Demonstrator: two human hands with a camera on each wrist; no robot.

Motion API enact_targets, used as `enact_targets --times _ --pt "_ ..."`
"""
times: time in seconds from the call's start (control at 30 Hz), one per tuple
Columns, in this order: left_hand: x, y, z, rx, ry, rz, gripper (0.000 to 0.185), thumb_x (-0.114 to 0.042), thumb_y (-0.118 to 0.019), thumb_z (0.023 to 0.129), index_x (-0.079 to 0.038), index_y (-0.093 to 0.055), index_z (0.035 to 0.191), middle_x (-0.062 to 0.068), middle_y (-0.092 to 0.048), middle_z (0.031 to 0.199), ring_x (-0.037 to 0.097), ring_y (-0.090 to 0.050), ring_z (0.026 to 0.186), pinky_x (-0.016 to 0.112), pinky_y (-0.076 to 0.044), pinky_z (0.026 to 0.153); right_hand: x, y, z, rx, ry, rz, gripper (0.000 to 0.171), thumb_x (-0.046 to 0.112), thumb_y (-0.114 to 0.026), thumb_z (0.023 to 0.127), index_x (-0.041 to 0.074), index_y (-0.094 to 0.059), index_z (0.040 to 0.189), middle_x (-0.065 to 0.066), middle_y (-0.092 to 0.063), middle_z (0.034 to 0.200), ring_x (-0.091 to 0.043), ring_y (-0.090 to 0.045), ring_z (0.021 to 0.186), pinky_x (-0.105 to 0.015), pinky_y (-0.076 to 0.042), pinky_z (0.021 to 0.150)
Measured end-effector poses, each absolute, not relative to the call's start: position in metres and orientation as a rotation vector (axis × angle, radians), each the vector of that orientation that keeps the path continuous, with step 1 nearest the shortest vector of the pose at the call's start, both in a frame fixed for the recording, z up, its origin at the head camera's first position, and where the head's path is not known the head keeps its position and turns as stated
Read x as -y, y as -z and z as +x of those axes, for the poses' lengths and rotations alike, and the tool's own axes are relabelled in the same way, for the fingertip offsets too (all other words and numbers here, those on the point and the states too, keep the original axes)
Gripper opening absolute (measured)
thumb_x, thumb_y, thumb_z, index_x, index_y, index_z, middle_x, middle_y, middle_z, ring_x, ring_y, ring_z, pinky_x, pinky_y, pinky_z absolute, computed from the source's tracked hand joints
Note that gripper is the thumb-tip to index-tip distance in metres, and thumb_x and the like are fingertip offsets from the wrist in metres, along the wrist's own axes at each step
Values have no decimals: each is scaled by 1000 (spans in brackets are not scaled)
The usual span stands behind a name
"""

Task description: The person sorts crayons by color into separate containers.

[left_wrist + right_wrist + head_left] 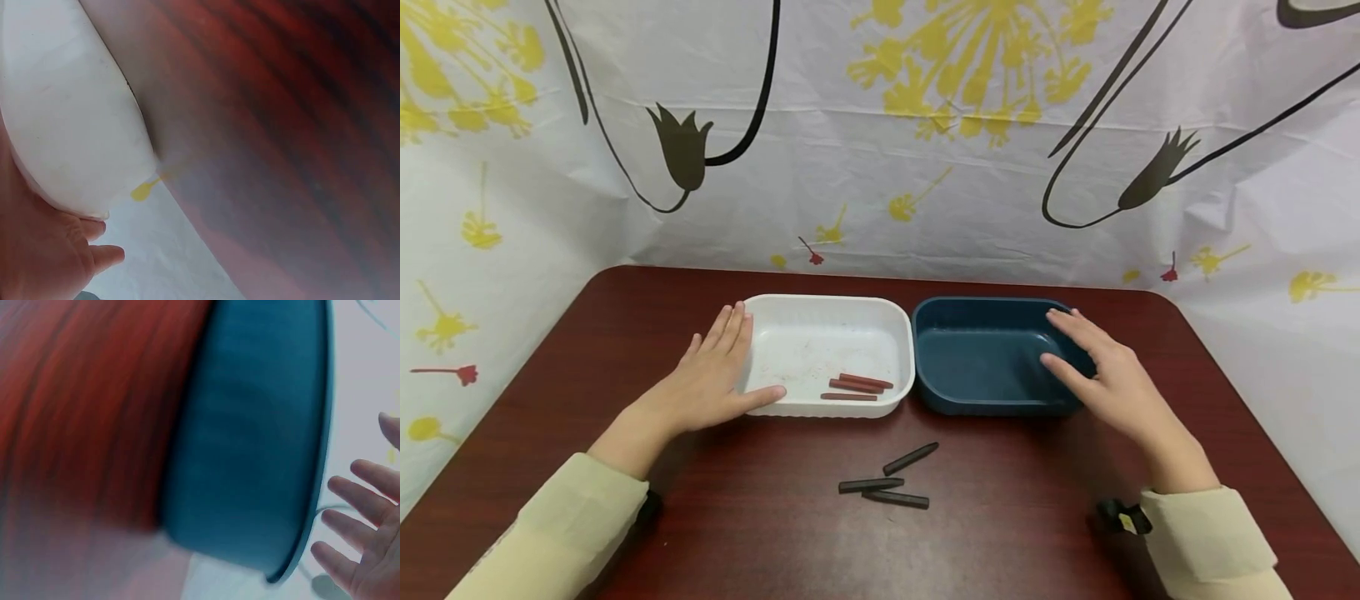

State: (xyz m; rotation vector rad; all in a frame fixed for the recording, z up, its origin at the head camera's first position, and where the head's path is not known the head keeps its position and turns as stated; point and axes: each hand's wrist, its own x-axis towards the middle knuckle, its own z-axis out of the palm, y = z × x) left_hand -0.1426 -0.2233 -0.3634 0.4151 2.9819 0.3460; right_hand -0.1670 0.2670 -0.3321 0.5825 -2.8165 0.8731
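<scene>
My left hand [711,371] rests along the left end of a white rectangular tray [820,308], fingers straight and thumb over the front rim. In the left wrist view, that hand [47,250] lies against the outer wall of the white tray [75,112]. Three dark red crayons [856,384] lie inside near its front right corner. My right hand [1105,375] is spread at the right end of a dark blue tray [992,406], with thumb and fingers apart. In the right wrist view, its spread fingers [359,497] appear beyond the rim of the blue tray [250,437].
Three black crayons [895,498] lie on the dark red-brown table [760,517] in front of the trays, two of them close together. The trays stand side by side. A white sheet [850,167] with flower prints hangs behind the table and along its sides.
</scene>
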Motion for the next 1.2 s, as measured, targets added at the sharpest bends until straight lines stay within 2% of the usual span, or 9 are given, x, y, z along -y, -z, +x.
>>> enact_targets --times 0.23,0.37,0.53,0.67,0.8,0.97,1.1,1.2 --pt "221 360 -142 -2948 -384 424 109 -75 -46 89 -4 -3 160 18 12 166 41 11 154 73 -9 115 -300 344 -171 2944 -859 574 77 35 -59 100 19 -15 161 -12 -13 168 -32 2 156 -73 -11 114" --pt "223 360 -140 -2943 -391 450 102 -75 -46 90 -11 -11 161 15 8 168 39 10 154 74 -6 115 -312 351 -177 3073 -833 567 85 39 -56 100 20 1 161 -7 3 169 -32 12 155 -74 -6 114" --pt "221 359 -134 -3020 -405 633 90 -69 -54 90 -18 -27 159 6 -10 169 31 -10 156 70 -11 117 -319 361 -180 3165 -746 589 97 43 -60 97 13 8 160 -11 10 168 -36 12 154 -75 -6 113" --pt "213 357 -128 -3120 -508 987 74 -47 -70 89 -12 -45 150 11 -37 159 31 -36 145 59 -31 115 -320 362 -178 3181 -726 599 103 45 -62 95 11 11 159 -9 14 167 -37 12 154 -75 -4 114" --pt "197 356 -118 -3150 -570 1282 58 -38 -71 90 -7 -58 137 10 -59 134 26 -54 124 45 -49 101 -316 360 -178 3204 -688 597 107 50 -62 94 8 12 158 -9 17 167 -38 13 154 -76 -4 113" --pt "172 357 -105 -3110 -515 1510 40 -34 -70 91 -6 -67 119 3 -64 111 18 -60 105 35 -55 86 -310 358 -178 3210 -623 606 111 54 -63 91 4 9 158 -17 12 167 -41 9 154 -76 -9 112" --pt "153 357 -98 -3095 -408 1698 35 -27 -75 85 -5 -69 111 4 -63 109 19 -58 102 34 -55 82 -309 357 -176 3201 -583 610 112 54 -64 90 1 8 158 -21 9 166 -42 6 154 -76 -12 111" --pt "139 358 -95 -3044 -365 1796 31 -26 -75 85 -6 -70 109 3 -63 106 18 -58 99 32 -54 83 -310 356 -173 3197 -584 603 112 53 -64 91 0 9 157 -22 9 166 -43 7 153 -76 -12 111"
